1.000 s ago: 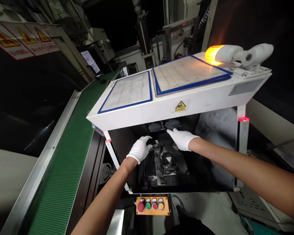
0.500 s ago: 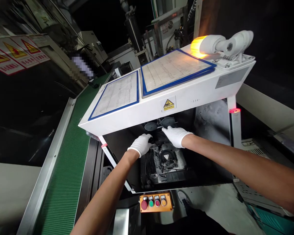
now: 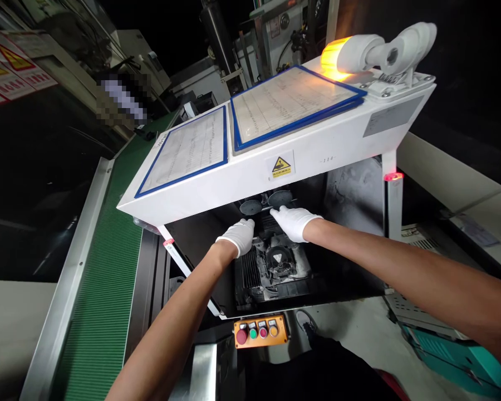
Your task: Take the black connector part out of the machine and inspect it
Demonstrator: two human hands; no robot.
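Two round black discs (image 3: 265, 203) sat at the far end of a dusty machine bay (image 3: 354, 206), just beyond the white-gloved right hand (image 3: 292, 223), which lay flat and open. The white-gloved left hand (image 3: 236, 236) curled down just beside them; whether it held anything could not be told. A white sheet-metal hood (image 3: 217, 192) overhung the bay, with a green belt conveyor (image 3: 100, 278) to the left.
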